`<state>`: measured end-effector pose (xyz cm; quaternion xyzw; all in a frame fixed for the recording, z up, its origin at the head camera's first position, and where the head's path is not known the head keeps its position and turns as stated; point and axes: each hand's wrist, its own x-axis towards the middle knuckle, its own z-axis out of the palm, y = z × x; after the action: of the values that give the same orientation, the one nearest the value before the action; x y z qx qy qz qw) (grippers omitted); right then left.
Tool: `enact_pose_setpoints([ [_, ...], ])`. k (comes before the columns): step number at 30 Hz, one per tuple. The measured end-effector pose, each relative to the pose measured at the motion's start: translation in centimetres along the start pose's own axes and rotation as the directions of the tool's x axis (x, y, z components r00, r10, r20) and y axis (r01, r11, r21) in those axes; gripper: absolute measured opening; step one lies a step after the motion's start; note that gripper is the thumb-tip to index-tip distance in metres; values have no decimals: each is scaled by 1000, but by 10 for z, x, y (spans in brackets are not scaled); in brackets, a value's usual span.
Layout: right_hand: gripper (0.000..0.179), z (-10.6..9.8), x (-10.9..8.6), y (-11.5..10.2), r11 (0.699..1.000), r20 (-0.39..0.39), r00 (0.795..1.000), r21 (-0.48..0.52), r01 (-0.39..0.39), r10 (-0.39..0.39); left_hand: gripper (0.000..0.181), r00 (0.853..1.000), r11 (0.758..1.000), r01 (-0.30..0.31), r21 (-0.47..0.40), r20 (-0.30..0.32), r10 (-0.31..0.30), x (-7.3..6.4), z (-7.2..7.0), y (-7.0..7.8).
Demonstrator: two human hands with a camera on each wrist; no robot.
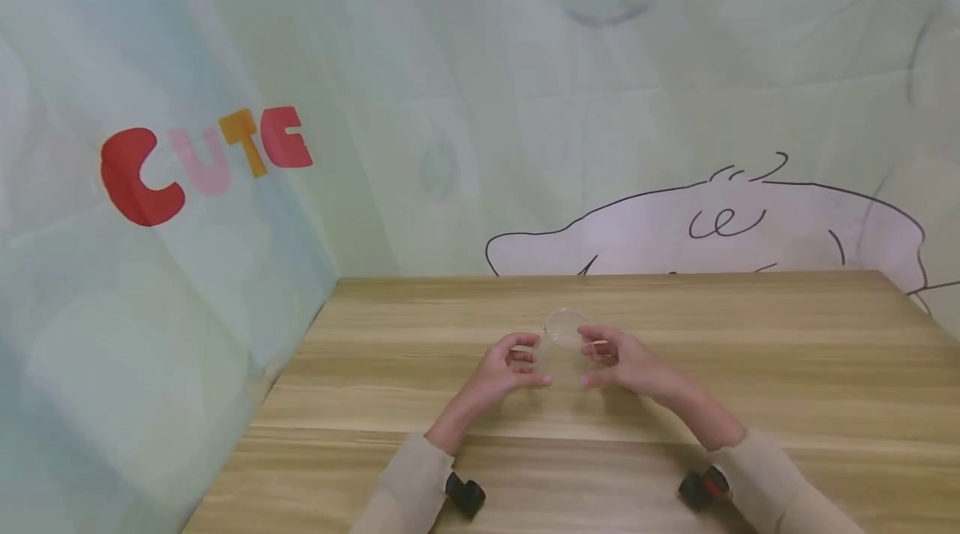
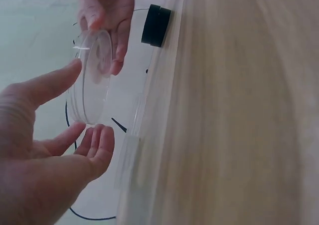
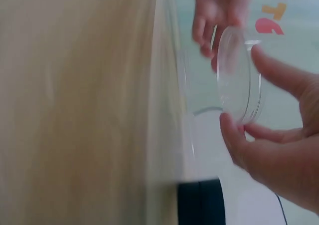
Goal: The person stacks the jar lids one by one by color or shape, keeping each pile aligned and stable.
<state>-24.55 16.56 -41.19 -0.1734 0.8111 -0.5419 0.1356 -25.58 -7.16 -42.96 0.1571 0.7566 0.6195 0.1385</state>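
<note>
A clear, shallow round dish with a lipped rim, like a petri dish [image 1: 566, 329], is held between both hands above the wooden table [image 1: 360, 401]. My left hand [image 1: 512, 366] grips it from the left, with the thumb on the near face and fingertips at the edge in the left wrist view. From the other side my right hand [image 1: 624, 363] holds the opposite edge, its thumb and fingers about the rim. The dish [image 3: 238, 78] stands on edge in the right wrist view. Faint clear edges [image 2: 128, 157] show by the tabletop below; what they belong to I cannot tell.
A pale curtain [image 1: 420, 101] with cartoon outlines and coloured letters [image 1: 142, 176] hangs behind and to the left of the table. Black cameras [image 1: 467, 496] sit at both wrists. A black block [image 3: 202, 200], its kind unclear, appears low in the right wrist view.
</note>
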Motion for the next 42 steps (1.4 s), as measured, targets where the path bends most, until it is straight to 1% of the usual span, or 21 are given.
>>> enact_pose_setpoints([
  [3, 80, 6, 0, 1, 1000, -9, 1000, 2, -3, 3, 61, 1000, 999, 3, 53, 14, -4, -1, -5, -3],
  [10, 82, 17, 1, 8, 999, -42, 999, -31, -24, 22, 62, 999, 994, -24, 102, 37, 20, -4, -10, -11],
  [15, 84, 27, 1, 10, 997, -34, 997, -16, -71, 70, 62, 999, 990, -31, 135, 31, 27, -7, -12, -17],
  [18, 84, 30, 2, 11, 996, -44, 995, -5, -87, 86, 61, 999, 990, -31, 139, 23, 28, -7, -13, -18],
  [21, 84, 32, 3, 12, 997, -45, 996, -18, -75, 75, 62, 999, 989, -35, 146, 20, 33, -7, -14, -19],
  [23, 84, 34, 3, 14, 998, -52, 996, -9, -69, 69, 62, 999, 988, -35, 148, 21, 32, -7, -15, -19],
  [26, 83, 36, 4, 17, 999, -52, 998, -14, -39, 38, 64, 999, 987, -32, 160, 25, 28, -7, -15, -19],
  [30, 83, 40, 4, 20, 1000, -58, 998, -21, -21, 19, 64, 999, 984, -33, 172, 30, 29, -8, -16, -22],
  [33, 84, 42, 4, 21, 1000, -62, 998, -7, -30, 29, 63, 999, 982, -40, 183, 24, 36, -8, -17, -24],
  [35, 84, 42, 4, 21, 999, -67, 997, -7, -31, 31, 61, 999, 978, -43, 205, 15, 41, -8, -17, -25],
  [42, 85, 43, 5, 23, 998, -103, 994, -38, -45, 41, 57, 998, 962, -50, 268, -13, 56, -6, -16, -27],
])
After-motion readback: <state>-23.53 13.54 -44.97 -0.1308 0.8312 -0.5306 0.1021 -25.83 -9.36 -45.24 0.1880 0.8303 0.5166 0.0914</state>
